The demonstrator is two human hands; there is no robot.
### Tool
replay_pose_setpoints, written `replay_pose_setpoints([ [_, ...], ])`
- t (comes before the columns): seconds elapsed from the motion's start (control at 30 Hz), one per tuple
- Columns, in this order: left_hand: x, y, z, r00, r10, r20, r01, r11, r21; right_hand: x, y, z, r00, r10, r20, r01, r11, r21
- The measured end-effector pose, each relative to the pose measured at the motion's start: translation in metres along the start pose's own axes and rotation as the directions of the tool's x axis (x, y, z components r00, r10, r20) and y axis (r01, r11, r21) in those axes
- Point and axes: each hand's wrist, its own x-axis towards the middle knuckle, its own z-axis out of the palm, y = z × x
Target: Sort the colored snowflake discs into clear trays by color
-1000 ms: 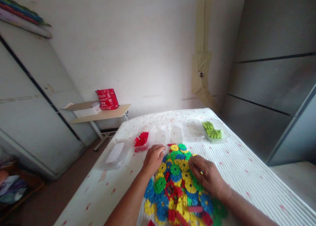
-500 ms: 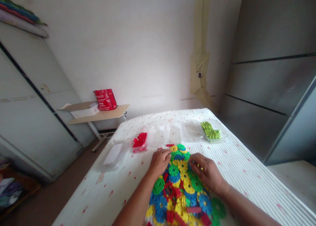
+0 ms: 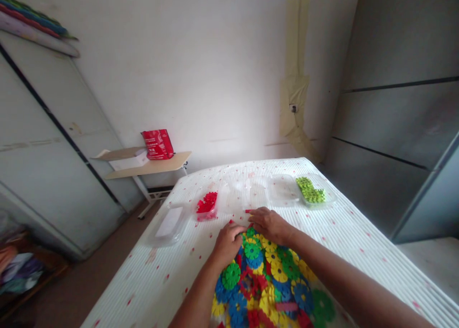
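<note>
A pile of plastic flower-shaped interlocking discs (image 3: 272, 260) in blue, green and yellow, mixed with red pieces, lies before me on the table. My left hand (image 3: 228, 244) rests against the far left edge of the pile, its fingers loosely bent and one pointing right. Across the pile's far end reaches my right hand (image 3: 271, 226), its fingers stretched over the discs and bending down at the tips. Its fingertips are partly hidden, and I see nothing gripped in either hand. A small red strip (image 3: 248, 211) lies just beyond the right fingertips.
Beyond the pile stand a clear container of red pieces (image 3: 207, 204), several clear tubs (image 3: 283, 190) and a container of light green pieces (image 3: 311, 191). A clear lid or tray (image 3: 168, 225) lies left. A side desk (image 3: 161, 164) holds a red bag (image 3: 158, 144).
My right hand has moved left and away from me, from the pile's right side to its far end. My left hand stays near the far left edge. The view has shifted slightly.
</note>
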Motion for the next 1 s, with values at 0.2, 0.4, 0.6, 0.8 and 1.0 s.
replay_pose_setpoints([
  [0.2, -0.002, -0.006, 0.003, 0.999, 0.043, 0.006, -0.044, 0.998, 0.037, -0.001, -0.008, 0.006, 0.993, 0.083, 0.078, -0.068, 0.981, -0.183],
  [0.4, -0.003, -0.006, 0.004, 0.998, 0.031, -0.05, -0.03, 0.999, 0.021, -0.029, -0.007, -0.004, 0.984, 0.167, 0.07, -0.15, 0.969, -0.195],
  [0.6, -0.004, -0.009, 0.005, 0.995, 0.051, -0.083, -0.051, 0.999, -0.001, -0.049, -0.003, -0.021, 0.97, 0.224, 0.096, -0.194, 0.948, -0.254],
  [0.8, -0.004, 0.0, 0.001, 0.988, 0.103, -0.114, -0.097, 0.994, 0.057, -0.027, -0.006, -0.02, 0.99, 0.134, 0.053, -0.12, 0.971, -0.208],
  [1.0, -0.006, 0.006, 0.001, 0.986, 0.164, -0.021, -0.162, 0.983, 0.081, -0.007, -0.005, 0.01, 0.997, 0.045, 0.059, -0.038, 0.992, -0.119],
])
